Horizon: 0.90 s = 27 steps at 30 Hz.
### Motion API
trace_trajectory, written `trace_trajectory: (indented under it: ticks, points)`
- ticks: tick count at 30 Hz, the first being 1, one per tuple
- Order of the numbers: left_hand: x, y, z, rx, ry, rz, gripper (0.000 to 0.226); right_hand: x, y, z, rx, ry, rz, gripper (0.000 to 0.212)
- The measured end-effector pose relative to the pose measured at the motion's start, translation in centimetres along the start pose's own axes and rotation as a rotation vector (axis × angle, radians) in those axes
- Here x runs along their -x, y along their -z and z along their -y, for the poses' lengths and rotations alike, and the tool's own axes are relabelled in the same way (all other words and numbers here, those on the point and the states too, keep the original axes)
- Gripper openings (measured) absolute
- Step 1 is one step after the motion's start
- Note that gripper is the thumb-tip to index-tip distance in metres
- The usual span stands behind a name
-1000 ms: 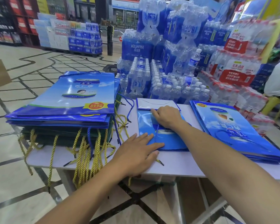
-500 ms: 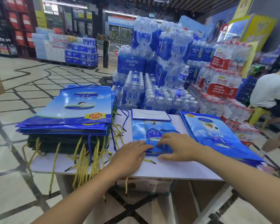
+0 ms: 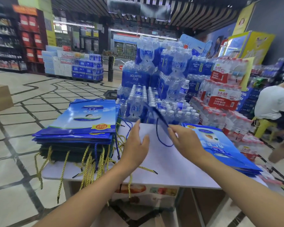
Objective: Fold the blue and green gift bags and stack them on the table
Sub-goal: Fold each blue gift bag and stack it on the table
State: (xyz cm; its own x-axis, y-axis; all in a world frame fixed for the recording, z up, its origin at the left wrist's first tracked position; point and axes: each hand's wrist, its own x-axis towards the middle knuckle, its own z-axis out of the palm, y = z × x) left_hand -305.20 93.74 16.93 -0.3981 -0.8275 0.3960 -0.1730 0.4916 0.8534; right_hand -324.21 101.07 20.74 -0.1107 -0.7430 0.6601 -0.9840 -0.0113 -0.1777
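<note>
The right hand (image 3: 185, 141) pinches a blue bag (image 3: 159, 117) by its near edge and holds it in the air above the middle of the desk (image 3: 164, 166). The bag is tilted and seen almost edge-on, with its cord handle (image 3: 157, 133) hanging down in a loop. The left hand (image 3: 135, 145) hovers beside it with straight, spread fingers and holds nothing.

The bag looks flat, so the step is probably to lay it on the stack (image 3: 82, 125) at the left, where blue bags lie on top of green bags (image 3: 59, 153). To do this well, the free hand should take the bag's far edge so that it comes down level. Its corners should line up with the top bag, and the handle should be tucked to the same side as the yellow cords (image 3: 88, 166) that hang over the desk's edge. A flat press then sets the creases. The loose loop could snag on the stack's corner as it passes.

The lifted bag is blurred, so I cannot tell how neatly it is folded or which face is up. Where the fingers grip is unclear as well. The green bags show only as dark edges under the blue ones, too many to count. A second pile (image 3: 220, 145) of blue bags at the right reaches the desk's far corner, and I cannot tell whether those are folded yet.
</note>
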Motion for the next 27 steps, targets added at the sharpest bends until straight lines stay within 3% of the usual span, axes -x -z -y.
trace_trajectory:
  ticks: [4,7,10,13,15,16,19,21,24,27]
  points:
    - [-1.1,-1.4,-2.4,-0.125,-0.153,0.178,0.070,-1.4,1.5,2.7,-0.499,-0.293,-0.156,0.033]
    - [-2.1,-1.9,-2.2,-0.266,-0.309,0.217,0.077,-1.3,1.6,4.0,-0.857,-0.527,-0.120,0.023]
    - [-2.2,-1.7,-1.2,-0.436,-0.337,0.267,0.065,-0.3,1.6,3.3,-0.905,-0.703,0.011,0.026]
    - [-1.8,-1.2,0.5,-0.548,-0.346,0.393,0.059,1.5,1.9,1.6,-0.745,-0.839,0.326,0.037]
    - [-1.5,-1.0,2.1,-0.647,-0.371,0.525,0.060,2.8,2.1,0.6,-0.593,-0.813,0.507,0.042]
    - [-1.3,-1.0,2.9,-0.695,-0.382,0.590,0.058,3.3,1.9,0.1,-0.537,-0.760,0.509,0.042]
    - [-0.6,-1.2,4.8,-0.724,-0.353,0.689,0.054,3.9,0.7,-1.3,-0.337,-0.510,0.331,0.034]
    - [-0.2,-1.3,5.0,-0.677,-0.299,0.695,0.057,4.0,-0.6,-2.2,-0.259,-0.381,0.324,0.027]
    - [-0.4,-1.4,4.1,-0.619,-0.237,0.673,0.055,4.9,-2.9,-3.3,-0.220,-0.290,0.497,0.043]
    - [-1.5,-1.3,3.8,-0.659,-0.136,0.551,0.058,6.1,-4.6,-4.4,-0.083,-0.251,0.531,0.048]
